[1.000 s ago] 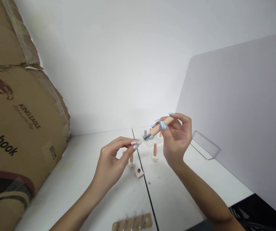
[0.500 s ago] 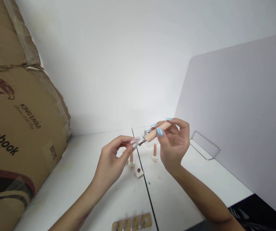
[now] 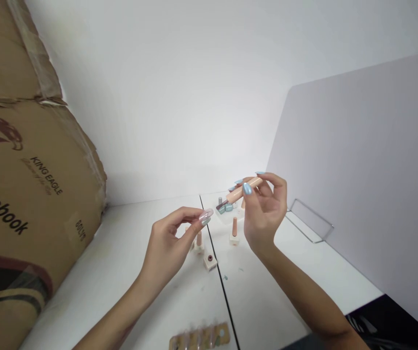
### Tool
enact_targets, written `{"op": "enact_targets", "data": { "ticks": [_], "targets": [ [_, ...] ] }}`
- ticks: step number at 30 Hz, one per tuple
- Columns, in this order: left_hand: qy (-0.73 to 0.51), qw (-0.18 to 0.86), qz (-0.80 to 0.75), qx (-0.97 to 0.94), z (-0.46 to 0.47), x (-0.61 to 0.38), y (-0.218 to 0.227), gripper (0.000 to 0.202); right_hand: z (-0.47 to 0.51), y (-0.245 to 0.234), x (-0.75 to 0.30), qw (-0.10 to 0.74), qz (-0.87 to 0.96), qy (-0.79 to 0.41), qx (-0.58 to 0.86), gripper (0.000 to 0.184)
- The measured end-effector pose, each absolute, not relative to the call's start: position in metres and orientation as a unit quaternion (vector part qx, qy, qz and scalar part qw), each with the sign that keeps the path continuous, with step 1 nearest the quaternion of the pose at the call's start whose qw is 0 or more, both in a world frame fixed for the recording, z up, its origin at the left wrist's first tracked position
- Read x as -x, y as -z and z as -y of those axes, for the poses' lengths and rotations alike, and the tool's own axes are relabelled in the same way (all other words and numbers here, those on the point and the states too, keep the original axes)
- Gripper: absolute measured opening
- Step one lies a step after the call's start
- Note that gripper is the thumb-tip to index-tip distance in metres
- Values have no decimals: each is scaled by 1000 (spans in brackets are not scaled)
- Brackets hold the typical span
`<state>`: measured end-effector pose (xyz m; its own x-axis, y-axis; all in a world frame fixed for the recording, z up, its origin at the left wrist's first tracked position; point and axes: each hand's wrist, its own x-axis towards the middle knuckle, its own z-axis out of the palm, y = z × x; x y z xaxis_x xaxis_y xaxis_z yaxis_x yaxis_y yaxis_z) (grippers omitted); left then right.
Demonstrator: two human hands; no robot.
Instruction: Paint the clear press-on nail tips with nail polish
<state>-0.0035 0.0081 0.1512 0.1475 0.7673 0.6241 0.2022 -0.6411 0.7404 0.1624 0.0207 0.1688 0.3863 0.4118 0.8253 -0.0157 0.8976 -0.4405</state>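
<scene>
My right hand is raised over the white table and pinches a peach nail-polish brush cap, its brush tip pointing left and down. My left hand is held up a little to the left, thumb and forefinger pinched on a pale press-on nail. Below the hands stand an open polish bottle and two capped peach bottles. Behind them a small white tray carries blue-green nail tips.
A large brown cardboard box leans along the left side. A grey divider panel with a clear stand closes off the right. A cardboard strip of nail tips lies at the near edge.
My right hand drew the brush down to the nail in my left hand, then lifted it back up and to the right. The left hand barely moved.
</scene>
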Motion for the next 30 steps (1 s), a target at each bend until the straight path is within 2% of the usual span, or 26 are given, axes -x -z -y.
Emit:
{"op": "enact_targets", "data": {
  "ticks": [4,13,23,30],
  "targets": [
    [-559,255,-343,-710,-8,3,-154,7,-16,-168,-158,800,566,-123,155,26],
    [-564,266,-348,-700,-5,3,-153,6,-21,-172,-165,820,517,-148,197,22],
    [-573,319,-348,-670,-6,1,-153,9,-16,-173,-163,812,543,-128,174,24],
    [-571,298,-361,-674,-4,2,-157,8,-13,-173,-161,811,553,-112,155,25]
  ]
}}
